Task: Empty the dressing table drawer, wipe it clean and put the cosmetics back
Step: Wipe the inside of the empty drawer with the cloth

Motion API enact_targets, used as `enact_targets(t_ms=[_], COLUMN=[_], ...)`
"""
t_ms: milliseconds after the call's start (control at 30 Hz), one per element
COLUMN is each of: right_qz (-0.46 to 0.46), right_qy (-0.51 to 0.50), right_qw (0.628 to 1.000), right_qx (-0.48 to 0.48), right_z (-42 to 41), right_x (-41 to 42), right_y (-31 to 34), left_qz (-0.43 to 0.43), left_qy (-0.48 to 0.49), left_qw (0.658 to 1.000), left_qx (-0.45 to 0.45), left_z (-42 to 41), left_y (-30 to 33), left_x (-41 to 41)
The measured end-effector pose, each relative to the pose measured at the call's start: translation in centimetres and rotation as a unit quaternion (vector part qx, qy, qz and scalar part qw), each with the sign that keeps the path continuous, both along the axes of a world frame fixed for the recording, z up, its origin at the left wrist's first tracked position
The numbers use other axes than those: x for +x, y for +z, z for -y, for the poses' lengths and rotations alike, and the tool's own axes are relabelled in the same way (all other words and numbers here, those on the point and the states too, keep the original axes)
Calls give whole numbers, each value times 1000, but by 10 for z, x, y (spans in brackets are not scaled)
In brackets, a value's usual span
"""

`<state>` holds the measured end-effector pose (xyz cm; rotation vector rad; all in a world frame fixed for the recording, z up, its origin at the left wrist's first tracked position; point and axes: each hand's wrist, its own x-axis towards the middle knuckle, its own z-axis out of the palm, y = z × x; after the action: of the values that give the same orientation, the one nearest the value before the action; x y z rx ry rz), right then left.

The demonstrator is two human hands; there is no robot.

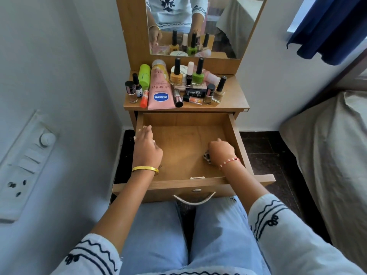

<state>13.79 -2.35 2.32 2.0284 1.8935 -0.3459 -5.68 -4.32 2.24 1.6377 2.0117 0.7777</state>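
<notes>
The wooden drawer (pixel 236 135) stands pulled out, its bottom bare apart from one small item. My left hand (pixel 146 146) rests with relaxed fingers on the drawer's left wall. Inside the drawer at the near right, my right hand (pixel 221 150) is curled around a small black-and-white patterned item (pixel 206 155), mostly hidden under the fingers. On the table top (pixel 236 96) stand several cosmetics: a pink Vaseline tube (pixel 159 90), a green canister (pixel 144 75), a yellow polish bottle (pixel 176 75), a green polish bottle (pixel 198 74) and other small bottles.
A mirror (pixel 228 26) rises behind the table top. A white wall with a switch panel (pixel 25 161) is on the left. A bed with beige cover (pixel 327 155) is on the right, a blue curtain (pixel 329 26) above it. The drawer handle (pixel 193 199) is near my knees.
</notes>
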Motion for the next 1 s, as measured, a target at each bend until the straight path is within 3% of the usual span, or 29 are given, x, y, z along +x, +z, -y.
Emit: enact_targets(t_ms=[133,233,400,467,533,600,667,733,800,833,933,1000], right_qz=[-14,-41,-313,-430,-581,-694,-746,-769,-765,-747,-648,-603], right_qy=[3,25,-43,-113,-205,-231,-226,-233,-256,-264,-215,-168], right_qw=[998,982,921,868,757,652,601,576,580,605,730,777], right_qx=[-61,-185,-230,-224,-217,-202,-178,-152,-109,-77,20,65], right_z=[15,7,11,14,13,13,14,16,17,17,19,22], right_x=[2,6,8,10,12,10,4,-5,-14,-19,-34,-43], right_y=[0,12,25,25,27,35,45,53,55,56,54,53], left_qz=[1,8,66,107,154,191,231,269,294,304,352,439], left_qy=[-18,-31,-36,-39,-45,-54,-45,-23,-7,-5,-27,-32], left_qw=[1000,999,997,993,987,980,972,963,956,952,936,897], left_qx=[-5,4,9,5,-7,-15,-9,7,21,22,-1,-51], left_z=[1,3,6,7,6,6,7,7,10,12,17,18], left_y=[-1,-1,4,6,8,10,13,14,16,18,27,30], left_x=[-2,-2,2,4,7,9,12,14,17,19,25,25])
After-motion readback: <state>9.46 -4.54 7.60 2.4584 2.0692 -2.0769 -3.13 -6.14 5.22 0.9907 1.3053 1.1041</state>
